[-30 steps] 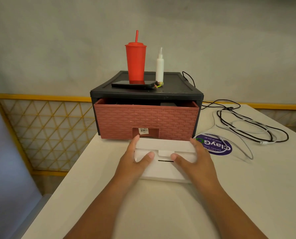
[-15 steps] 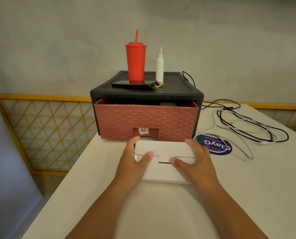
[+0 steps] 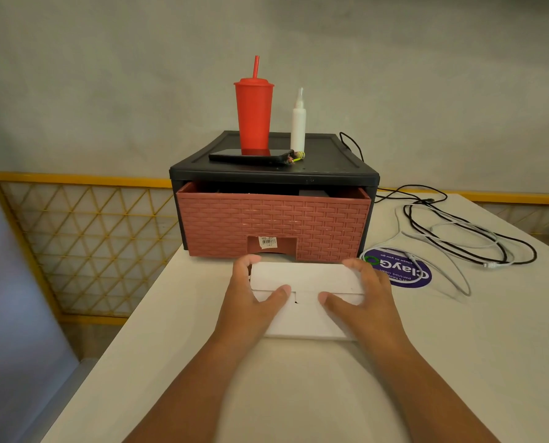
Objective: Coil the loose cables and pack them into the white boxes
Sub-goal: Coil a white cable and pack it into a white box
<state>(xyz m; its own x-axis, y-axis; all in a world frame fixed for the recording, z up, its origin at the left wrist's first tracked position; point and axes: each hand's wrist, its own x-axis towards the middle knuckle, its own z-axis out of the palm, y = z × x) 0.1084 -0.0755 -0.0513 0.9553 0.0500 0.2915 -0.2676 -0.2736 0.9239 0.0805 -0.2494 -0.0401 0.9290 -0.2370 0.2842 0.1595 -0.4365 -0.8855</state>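
Note:
A flat white box (image 3: 305, 279) lies on the white table in front of the drawer unit, its lid folded down over the front. My left hand (image 3: 251, 302) grips its left end, fingers curled over the far edge and thumb pressing the lid flap. My right hand (image 3: 362, 298) grips the right end the same way. To the right, a black cable (image 3: 478, 247) and a white cable (image 3: 449, 266) lie loose and tangled together on the table.
A black drawer unit with a brick-patterned pink drawer (image 3: 273, 228) slightly open stands behind the box. On it stand a red tumbler (image 3: 254, 116), a white squeeze bottle (image 3: 298, 123) and a phone (image 3: 251, 156). A purple round sticker (image 3: 404, 273) lies right of the box.
The lid of the white box has come down over the front, its tab now meeting the slot. Both hands shifted slightly with it, thumbs pressing the flap.

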